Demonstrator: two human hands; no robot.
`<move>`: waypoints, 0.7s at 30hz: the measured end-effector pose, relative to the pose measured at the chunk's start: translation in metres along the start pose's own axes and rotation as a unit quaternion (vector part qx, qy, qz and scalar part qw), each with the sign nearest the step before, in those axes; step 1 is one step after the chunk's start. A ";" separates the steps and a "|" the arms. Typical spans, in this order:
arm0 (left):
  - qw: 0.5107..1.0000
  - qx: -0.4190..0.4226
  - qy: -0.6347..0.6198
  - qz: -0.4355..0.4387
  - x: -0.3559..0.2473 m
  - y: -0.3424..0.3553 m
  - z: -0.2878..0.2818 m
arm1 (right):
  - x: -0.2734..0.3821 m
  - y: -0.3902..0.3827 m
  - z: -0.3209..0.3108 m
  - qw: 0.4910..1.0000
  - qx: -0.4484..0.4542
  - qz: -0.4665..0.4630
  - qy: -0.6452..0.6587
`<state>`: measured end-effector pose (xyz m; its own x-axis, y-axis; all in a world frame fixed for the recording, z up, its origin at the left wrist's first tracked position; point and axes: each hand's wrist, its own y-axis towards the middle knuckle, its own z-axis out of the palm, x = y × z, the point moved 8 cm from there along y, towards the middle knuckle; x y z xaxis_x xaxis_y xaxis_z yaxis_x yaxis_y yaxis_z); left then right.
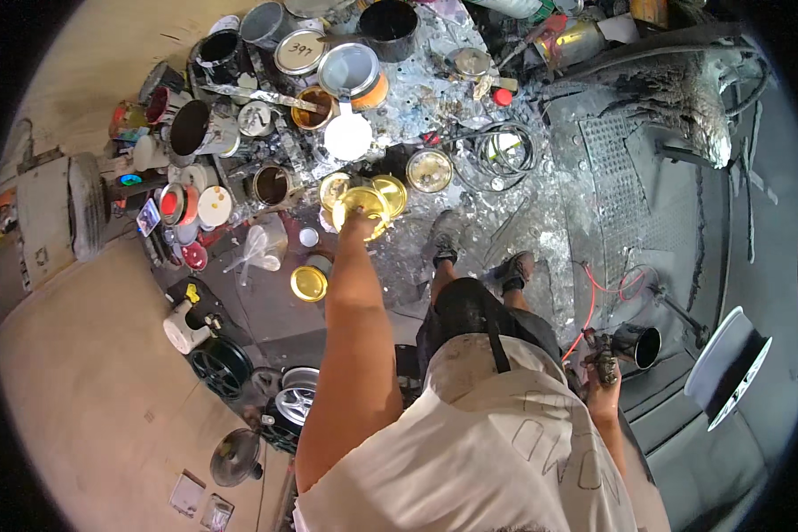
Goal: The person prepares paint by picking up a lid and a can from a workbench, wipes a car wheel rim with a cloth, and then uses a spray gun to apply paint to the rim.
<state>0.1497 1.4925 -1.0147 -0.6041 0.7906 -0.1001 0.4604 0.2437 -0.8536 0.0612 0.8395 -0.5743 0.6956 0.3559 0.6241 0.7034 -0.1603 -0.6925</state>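
My left hand [357, 226] reaches out to the cluttered bench and is closed on a shiny gold can lid [377, 200]. Two more gold lids, one of them [394, 189] on the right, lie partly under or beside it. Low at my right side, my right hand [603, 399] is wrapped round a paint-crusted spray gun [604, 357]. A dark, open-mouthed cup [638, 345] sits at the gun, and a thin red hose [591, 297] runs near it. Close to my left forearm stands a can with a gold top [309, 282].
Paint cans crowd the bench, among them an orange-and-clear tub [353, 75] and a dark pot [388, 27]. A coiled black cable [505, 155] lies beyond my feet. Wheel rims [297, 399] are stacked at left; a white rim [727, 368] stands at right.
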 end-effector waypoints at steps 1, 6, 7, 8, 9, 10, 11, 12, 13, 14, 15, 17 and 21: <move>0.997 -0.080 -0.022 -0.001 0.007 -0.003 -0.001 | 0.011 0.009 -0.001 1.000 0.008 0.020 -0.012; 0.981 -0.051 -0.183 -0.048 -0.001 -0.016 -0.030 | 0.036 0.012 0.010 0.999 -0.037 0.004 0.006; 0.986 -0.085 -0.137 -0.037 -0.014 -0.023 -0.037 | 0.047 0.015 0.010 0.999 -0.044 -0.008 -0.028; 0.988 -0.121 -0.091 -0.027 -0.025 -0.034 -0.044 | 0.052 0.017 0.012 0.999 -0.031 0.020 -0.006; 0.984 -0.151 -0.090 0.010 -0.049 -0.049 -0.049 | 0.060 0.021 0.013 0.998 -0.031 -0.049 -0.024; 0.977 -0.184 -0.095 0.045 -0.073 -0.067 -0.051 | 0.056 0.025 0.010 0.998 -0.023 -0.052 -0.018; 0.988 -0.130 -0.081 0.023 -0.097 -0.076 -0.038 | 0.052 0.032 0.007 0.998 -0.012 -0.057 -0.012; 0.985 -0.140 -0.062 0.079 -0.121 -0.082 -0.021 | 0.037 0.037 0.007 0.999 0.007 0.004 0.032; 0.977 -0.026 -0.138 0.162 -0.168 -0.106 -0.005 | 0.044 0.043 0.009 0.999 0.013 -0.035 0.009; 0.952 -0.078 -0.168 0.243 -0.212 -0.148 -0.001 | 0.049 0.045 0.013 0.998 0.015 -0.040 0.035; 0.936 -0.021 -0.175 0.305 -0.251 -0.178 0.018 | 0.044 0.048 0.013 0.998 0.010 -0.028 0.052; 0.893 0.051 -0.154 0.420 -0.332 -0.245 0.042 | 0.013 0.058 0.011 0.996 0.015 -0.019 0.084; 0.827 0.172 -0.209 0.493 -0.455 -0.354 0.076 | 0.041 0.050 -0.009 0.996 0.008 -0.009 0.093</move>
<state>0.2122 1.0033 -0.7056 -0.2506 0.2293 -0.9405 0.6936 -0.6353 -0.3397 0.1262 0.8371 -0.5804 0.6988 0.1821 0.6918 0.7148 -0.1395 -0.6853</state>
